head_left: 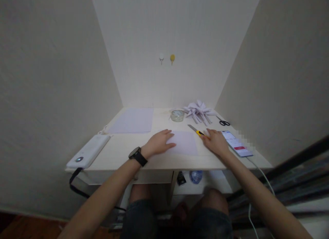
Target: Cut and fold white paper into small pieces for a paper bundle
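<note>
My left hand lies flat, fingers spread, on the left part of a pale sheet of paper near the desk's front edge. A dark watch sits on that wrist. My right hand rests at the sheet's right edge, its fingertips touching the yellow handle of a utility knife that lies on the desk with its blade pointing back left. Whether the fingers grip the knife is unclear.
On the white desk lie a stack of paper at the back left, a tape roll, folded paper shapes, scissors, a lit phone on a cable, and a white power bank at the left edge. Walls close in on three sides.
</note>
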The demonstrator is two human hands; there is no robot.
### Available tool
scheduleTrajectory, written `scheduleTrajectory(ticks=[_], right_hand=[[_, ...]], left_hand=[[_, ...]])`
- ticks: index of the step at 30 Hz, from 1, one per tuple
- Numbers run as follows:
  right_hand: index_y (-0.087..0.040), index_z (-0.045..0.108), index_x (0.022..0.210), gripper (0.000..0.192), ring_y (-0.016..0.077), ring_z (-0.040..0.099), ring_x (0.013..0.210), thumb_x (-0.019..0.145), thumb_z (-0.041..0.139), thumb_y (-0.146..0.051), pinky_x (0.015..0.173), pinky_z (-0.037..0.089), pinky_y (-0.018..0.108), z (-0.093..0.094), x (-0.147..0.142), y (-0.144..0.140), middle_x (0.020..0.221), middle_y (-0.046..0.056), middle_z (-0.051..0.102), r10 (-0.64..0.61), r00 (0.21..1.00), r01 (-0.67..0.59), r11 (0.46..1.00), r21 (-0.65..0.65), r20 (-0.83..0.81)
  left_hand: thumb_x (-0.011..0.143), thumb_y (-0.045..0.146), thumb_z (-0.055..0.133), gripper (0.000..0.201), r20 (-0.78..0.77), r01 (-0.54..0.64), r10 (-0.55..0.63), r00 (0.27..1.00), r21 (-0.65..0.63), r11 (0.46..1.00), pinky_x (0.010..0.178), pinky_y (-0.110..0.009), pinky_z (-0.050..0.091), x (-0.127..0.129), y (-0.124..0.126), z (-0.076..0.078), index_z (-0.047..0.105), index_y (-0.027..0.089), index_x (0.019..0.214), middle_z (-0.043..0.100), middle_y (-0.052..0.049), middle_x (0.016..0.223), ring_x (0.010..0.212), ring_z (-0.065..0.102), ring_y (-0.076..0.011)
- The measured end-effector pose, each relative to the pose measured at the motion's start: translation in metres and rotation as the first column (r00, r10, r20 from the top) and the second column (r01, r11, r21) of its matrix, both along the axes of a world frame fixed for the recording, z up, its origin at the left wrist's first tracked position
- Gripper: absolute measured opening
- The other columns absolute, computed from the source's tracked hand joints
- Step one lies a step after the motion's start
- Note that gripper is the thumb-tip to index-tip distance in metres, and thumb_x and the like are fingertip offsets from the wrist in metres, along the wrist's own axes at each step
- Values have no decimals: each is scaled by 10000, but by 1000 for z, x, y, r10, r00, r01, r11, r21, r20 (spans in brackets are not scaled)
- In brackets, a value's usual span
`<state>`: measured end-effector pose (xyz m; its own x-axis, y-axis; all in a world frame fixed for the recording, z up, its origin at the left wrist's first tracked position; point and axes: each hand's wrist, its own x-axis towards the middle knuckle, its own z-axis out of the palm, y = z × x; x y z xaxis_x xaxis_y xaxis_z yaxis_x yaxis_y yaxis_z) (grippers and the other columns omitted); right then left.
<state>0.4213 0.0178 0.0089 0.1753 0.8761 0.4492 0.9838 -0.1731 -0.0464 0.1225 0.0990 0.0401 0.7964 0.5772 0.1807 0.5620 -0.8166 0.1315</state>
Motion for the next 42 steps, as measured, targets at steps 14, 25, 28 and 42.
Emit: scheduleTrajectory(ticks=[14, 25, 28, 42], right_hand=[[-91, 685, 1049, 320, 288, 590, 952, 976, 426, -264, 804, 425, 366, -7, -11, -4, 1008, 187, 662, -69, 990, 78, 994, -74, 127], [-99, 673, 1088, 321, 307, 581, 976, 980, 420, -265, 807, 423, 380, -9, -11, -7, 1027, 181, 650, -79, 993, 85, 994, -74, 91], [-105, 672, 1103, 310, 300, 586, 972, 973, 436, -259, 794, 424, 373, -11, -10, -7, 1035, 180, 647, -84, 993, 91, 992, -90, 78], [-92, 666, 1100, 330, 300, 567, 961, 984, 405, -256, 828, 411, 380, -10, -11, -6, 1022, 183, 644, -67, 995, 71, 995, -68, 70]], left_hand=[[820, 673, 580, 772, 36, 99, -98, 995, -22, 995, 1045, -337, 385, 63, 51, -21, 549, 111, 1348, 604, -167, 1316, 1230, 547, -284], [735, 741, 622, 832, -18, -4, 4, 1000, -28, 1000, 1008, -464, 392, 59, 45, -10, 518, 235, 1388, 585, -127, 1351, 1239, 508, -353], [648, 764, 680, 917, -9, -24, 24, 1000, -52, 998, 1005, -433, 400, 59, 46, -11, 536, 227, 1377, 584, -143, 1310, 1198, 533, -349], [449, 711, 820, 1029, -31, -95, 91, 995, -201, 975, 934, -401, 458, 64, 53, -9, 589, 197, 1310, 584, -151, 1193, 1104, 580, -345]])
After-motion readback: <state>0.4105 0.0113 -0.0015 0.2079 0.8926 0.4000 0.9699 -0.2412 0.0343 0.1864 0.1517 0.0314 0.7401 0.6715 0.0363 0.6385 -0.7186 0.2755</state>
